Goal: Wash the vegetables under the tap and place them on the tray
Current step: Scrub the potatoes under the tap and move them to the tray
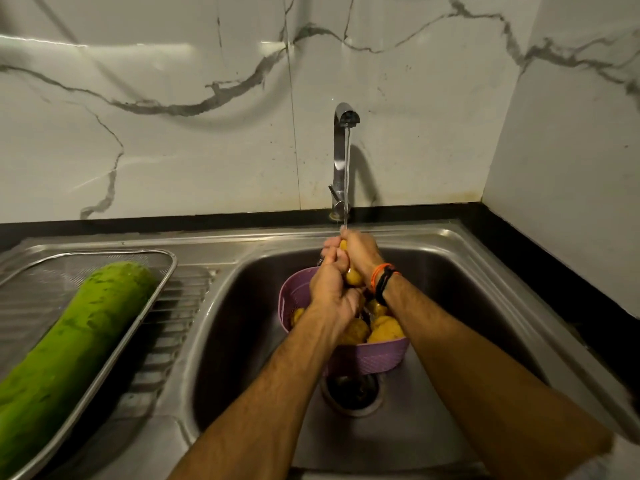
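Water runs from the steel tap (343, 150) onto a yellow potato (353, 277) that both hands hold together over the sink. My left hand (329, 285) wraps it from the left and my right hand (360, 252) covers it from above, so most of it is hidden. Below the hands a purple plastic basket (370, 355) stands in the sink basin (242, 323) with several more yellow potatoes (384, 327) inside. A long green gourd (76, 327) lies on the mesh steel tray (162, 268) at the left.
The tray rests on the ribbed drainboard (173, 327) left of the basin. The drain (353, 389) sits just in front of the basket. A marble wall runs behind, and a corner wall closes the right side.
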The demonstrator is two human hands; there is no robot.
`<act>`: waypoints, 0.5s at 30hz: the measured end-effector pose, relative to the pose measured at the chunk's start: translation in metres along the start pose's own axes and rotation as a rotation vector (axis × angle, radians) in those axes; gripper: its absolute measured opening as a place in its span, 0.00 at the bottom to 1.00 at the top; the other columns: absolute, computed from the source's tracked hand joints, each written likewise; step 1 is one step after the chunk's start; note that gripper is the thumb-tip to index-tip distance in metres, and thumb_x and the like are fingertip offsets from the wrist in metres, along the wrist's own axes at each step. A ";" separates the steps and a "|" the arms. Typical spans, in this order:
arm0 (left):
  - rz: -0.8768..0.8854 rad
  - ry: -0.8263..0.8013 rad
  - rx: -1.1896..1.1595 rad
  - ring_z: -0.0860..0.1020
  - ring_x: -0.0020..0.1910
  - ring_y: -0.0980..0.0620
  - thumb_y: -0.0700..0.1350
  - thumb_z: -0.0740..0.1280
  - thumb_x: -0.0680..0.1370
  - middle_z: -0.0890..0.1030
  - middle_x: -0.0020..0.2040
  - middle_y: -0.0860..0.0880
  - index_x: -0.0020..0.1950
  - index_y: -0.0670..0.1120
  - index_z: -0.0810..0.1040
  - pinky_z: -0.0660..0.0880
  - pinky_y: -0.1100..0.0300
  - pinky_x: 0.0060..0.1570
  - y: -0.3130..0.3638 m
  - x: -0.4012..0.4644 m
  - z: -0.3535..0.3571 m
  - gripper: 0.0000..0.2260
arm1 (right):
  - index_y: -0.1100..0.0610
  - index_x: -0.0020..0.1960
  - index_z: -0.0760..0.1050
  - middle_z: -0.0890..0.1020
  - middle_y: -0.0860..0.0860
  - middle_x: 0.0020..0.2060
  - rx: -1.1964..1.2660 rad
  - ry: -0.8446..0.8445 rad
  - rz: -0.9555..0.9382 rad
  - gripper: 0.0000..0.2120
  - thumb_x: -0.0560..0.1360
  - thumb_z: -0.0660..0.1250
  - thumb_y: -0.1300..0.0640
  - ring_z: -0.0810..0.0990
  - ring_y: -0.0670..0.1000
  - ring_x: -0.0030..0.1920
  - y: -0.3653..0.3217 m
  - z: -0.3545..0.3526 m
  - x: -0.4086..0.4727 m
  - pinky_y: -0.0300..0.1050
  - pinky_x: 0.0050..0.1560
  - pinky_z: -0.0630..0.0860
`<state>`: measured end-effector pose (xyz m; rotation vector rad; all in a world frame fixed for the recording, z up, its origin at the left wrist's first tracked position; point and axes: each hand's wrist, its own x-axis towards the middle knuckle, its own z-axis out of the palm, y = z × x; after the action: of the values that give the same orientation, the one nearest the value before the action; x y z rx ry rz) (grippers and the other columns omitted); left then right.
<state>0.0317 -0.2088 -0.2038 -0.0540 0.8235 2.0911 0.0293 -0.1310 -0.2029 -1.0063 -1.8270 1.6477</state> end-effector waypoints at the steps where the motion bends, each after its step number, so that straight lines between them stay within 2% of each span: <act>1: 0.015 -0.017 -0.023 0.79 0.57 0.44 0.37 0.56 0.84 0.78 0.64 0.41 0.72 0.48 0.73 0.81 0.49 0.51 0.001 -0.001 0.000 0.18 | 0.56 0.44 0.81 0.83 0.49 0.41 -0.052 0.064 -0.066 0.19 0.82 0.55 0.48 0.81 0.51 0.47 0.000 0.003 -0.015 0.47 0.52 0.76; 2: 0.031 -0.031 -0.036 0.79 0.57 0.46 0.38 0.56 0.84 0.77 0.66 0.42 0.73 0.47 0.72 0.81 0.53 0.48 0.002 0.000 -0.001 0.18 | 0.54 0.50 0.78 0.80 0.47 0.44 -0.099 0.102 -0.146 0.17 0.83 0.53 0.48 0.78 0.48 0.48 0.004 0.005 -0.027 0.42 0.51 0.72; 4: 0.040 -0.017 -0.011 0.79 0.59 0.46 0.40 0.58 0.83 0.77 0.66 0.42 0.74 0.46 0.70 0.80 0.55 0.51 0.003 0.002 -0.003 0.18 | 0.54 0.60 0.75 0.77 0.46 0.51 -0.108 0.135 -0.231 0.16 0.84 0.52 0.49 0.75 0.47 0.53 0.013 0.008 -0.042 0.40 0.56 0.67; 6: 0.003 -0.018 -0.079 0.79 0.54 0.46 0.36 0.57 0.82 0.79 0.59 0.42 0.74 0.46 0.70 0.82 0.55 0.41 0.003 0.001 -0.002 0.20 | 0.54 0.58 0.78 0.80 0.49 0.53 -0.099 0.159 -0.178 0.17 0.83 0.53 0.49 0.77 0.51 0.54 0.012 0.009 -0.031 0.45 0.58 0.70; 7: -0.015 -0.033 -0.098 0.79 0.53 0.45 0.34 0.56 0.82 0.79 0.58 0.41 0.74 0.47 0.70 0.82 0.54 0.37 0.001 0.000 -0.001 0.21 | 0.55 0.54 0.80 0.82 0.51 0.51 -0.083 0.155 -0.112 0.18 0.82 0.55 0.48 0.79 0.53 0.53 0.006 0.007 -0.023 0.49 0.59 0.73; 8: -0.028 -0.037 -0.094 0.79 0.54 0.44 0.34 0.56 0.82 0.79 0.61 0.40 0.74 0.48 0.71 0.82 0.52 0.36 -0.001 0.000 -0.001 0.21 | 0.57 0.49 0.82 0.84 0.53 0.49 -0.014 0.127 -0.031 0.19 0.79 0.56 0.47 0.80 0.55 0.51 0.001 0.003 -0.009 0.54 0.59 0.76; 9: -0.031 -0.029 -0.075 0.79 0.57 0.42 0.35 0.57 0.83 0.77 0.65 0.40 0.74 0.50 0.71 0.82 0.48 0.41 -0.002 -0.001 0.001 0.21 | 0.60 0.45 0.82 0.84 0.56 0.48 0.081 0.068 0.049 0.19 0.78 0.57 0.49 0.82 0.57 0.49 -0.002 -0.003 0.004 0.58 0.59 0.77; 10: -0.028 -0.021 -0.039 0.77 0.62 0.41 0.37 0.57 0.83 0.75 0.68 0.41 0.73 0.51 0.71 0.81 0.45 0.47 -0.002 -0.003 0.002 0.20 | 0.63 0.45 0.81 0.84 0.58 0.48 0.146 0.002 0.106 0.18 0.76 0.56 0.53 0.83 0.59 0.49 -0.004 -0.008 0.013 0.55 0.60 0.76; 11: -0.028 -0.021 -0.017 0.75 0.65 0.40 0.38 0.56 0.84 0.74 0.69 0.41 0.73 0.51 0.72 0.78 0.44 0.52 -0.002 -0.002 0.003 0.19 | 0.66 0.47 0.80 0.84 0.60 0.49 0.164 -0.065 0.117 0.17 0.75 0.56 0.57 0.84 0.60 0.49 -0.006 -0.010 0.018 0.59 0.63 0.76; 12: -0.029 -0.020 -0.023 0.74 0.67 0.39 0.38 0.57 0.84 0.74 0.68 0.41 0.72 0.51 0.73 0.76 0.43 0.55 -0.001 -0.002 0.003 0.18 | 0.68 0.49 0.80 0.85 0.61 0.48 0.140 -0.094 0.112 0.18 0.75 0.56 0.57 0.84 0.61 0.51 -0.010 -0.011 0.016 0.60 0.62 0.76; 14: -0.017 -0.015 -0.073 0.75 0.65 0.40 0.37 0.57 0.83 0.76 0.67 0.41 0.71 0.50 0.74 0.76 0.43 0.59 0.002 0.001 0.001 0.18 | 0.61 0.46 0.81 0.85 0.57 0.44 0.099 -0.020 0.034 0.18 0.80 0.57 0.52 0.83 0.58 0.50 -0.008 -0.003 0.002 0.55 0.59 0.78; 15: -0.009 -0.020 -0.090 0.77 0.63 0.41 0.37 0.57 0.83 0.76 0.68 0.41 0.72 0.48 0.73 0.78 0.46 0.58 0.003 0.003 -0.001 0.18 | 0.56 0.44 0.80 0.83 0.54 0.43 0.029 0.055 -0.018 0.18 0.82 0.55 0.49 0.81 0.55 0.47 -0.004 0.002 -0.007 0.50 0.54 0.77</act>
<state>0.0272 -0.2079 -0.2037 -0.0848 0.7151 2.1165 0.0311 -0.1374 -0.1985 -1.0101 -1.7666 1.6151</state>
